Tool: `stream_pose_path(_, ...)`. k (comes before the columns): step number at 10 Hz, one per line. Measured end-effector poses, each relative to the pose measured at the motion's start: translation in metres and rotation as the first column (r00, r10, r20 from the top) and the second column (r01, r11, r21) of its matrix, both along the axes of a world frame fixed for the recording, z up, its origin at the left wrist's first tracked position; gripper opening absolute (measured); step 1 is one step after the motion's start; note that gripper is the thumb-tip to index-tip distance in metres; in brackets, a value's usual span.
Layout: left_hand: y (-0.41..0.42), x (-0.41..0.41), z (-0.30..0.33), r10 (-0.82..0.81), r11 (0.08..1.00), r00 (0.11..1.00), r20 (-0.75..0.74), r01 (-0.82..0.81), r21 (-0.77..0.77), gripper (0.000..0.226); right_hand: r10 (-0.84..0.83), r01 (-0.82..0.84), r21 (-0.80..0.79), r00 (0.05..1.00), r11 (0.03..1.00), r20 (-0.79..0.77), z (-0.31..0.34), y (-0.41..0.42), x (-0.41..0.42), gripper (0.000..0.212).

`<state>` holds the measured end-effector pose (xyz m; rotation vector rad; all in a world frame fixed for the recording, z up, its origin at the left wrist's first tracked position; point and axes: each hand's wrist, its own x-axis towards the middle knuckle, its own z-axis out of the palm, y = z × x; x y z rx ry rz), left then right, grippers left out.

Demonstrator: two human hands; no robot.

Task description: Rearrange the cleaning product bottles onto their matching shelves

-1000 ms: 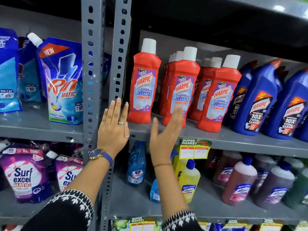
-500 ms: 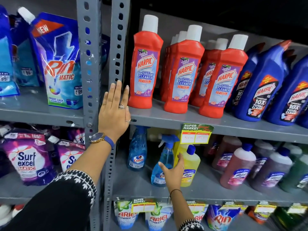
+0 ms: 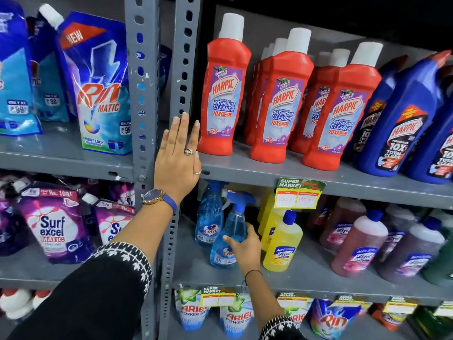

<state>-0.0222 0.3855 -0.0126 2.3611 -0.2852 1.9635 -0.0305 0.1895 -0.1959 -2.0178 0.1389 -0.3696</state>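
Right hand [image 3: 246, 251] has dropped from the upper shelf [image 3: 269, 173]; grip now closing round the spray bottle [image 3: 229, 238]. Left hand [image 3: 177, 165] still flat, empty, on the upright [image 3: 182, 57]. Pick starting, I reckon.

Behind the front red Harpic bottles [image 3: 279, 99], further rows are mostly hidden; the price tag [image 3: 299, 196] figures are illegible.

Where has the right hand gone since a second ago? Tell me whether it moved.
Yes. The right hand dropped from the front edge of the Harpic shelf to the shelf below, where it now grips the front Colin spray bottle.
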Motion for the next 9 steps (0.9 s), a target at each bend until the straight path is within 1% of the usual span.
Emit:
stream_pose_path(2, 0.000, 0.000, 0.000, 0.013, 1.000, 1.000, -0.008, -0.013, 0.006, 0.053, 0.076, -0.076, 0.022, 0.997, 0.997, -0.020, 0.000, 0.034, 0.000, 0.058)
stream_pose_path(3, 0.000, -0.001, 0.000, 0.001, 1.000, 1.000, -0.009, -0.001, -0.003, 0.054, 0.085, -0.084, 0.014, 0.995, 0.996, -0.046, -0.004, 0.043, -0.002, 0.058)
stream_pose_path(4, 0.000, -0.001, -0.001, 0.001, 1.000, 1.000, -0.023, -0.001, -0.005, 0.053, 0.074, -0.074, 0.002, 0.996, 0.997, -0.055, -0.009, 0.046, 0.000, 0.063)
stream_pose_path(5, -0.001, 0.000, -0.001, 0.001, 1.000, 1.000, -0.016, -0.001, -0.008, 0.053, 0.076, -0.075, 0.009, 0.995, 0.997, -0.068, -0.009, 0.048, -0.001, 0.065)
stream_pose_path(6, -0.001, -0.002, 0.000, -0.001, 1.000, 1.000, -0.022, 0.001, -0.011, 0.053, 0.090, -0.086, 0.049, 0.993, 0.995, -0.077, -0.008, 0.049, -0.002, 0.065)
stream_pose_path(7, -0.003, -0.005, 0.002, 0.000, 1.000, 0.999, -0.038, -0.001, -0.020, 0.053, 0.158, -0.157, 0.014, 0.981, 0.988, -0.109, -0.006, 0.044, -0.009, 0.070)
stream_pose_path(8, -0.003, -0.003, 0.000, -0.004, 0.999, 0.998, -0.069, 0.002, -0.035, 0.053, 0.218, -0.226, -0.109, 0.973, 0.968, -0.075, -0.010, 0.022, -0.018, 0.078)
stream_pose_path(9, -0.002, -0.011, 0.002, -0.026, 0.999, 0.991, -0.134, 0.020, -0.046, 0.056, 0.285, -0.271, -0.387, 0.958, 0.881, -0.022, -0.007, -0.014, -0.040, 0.079)
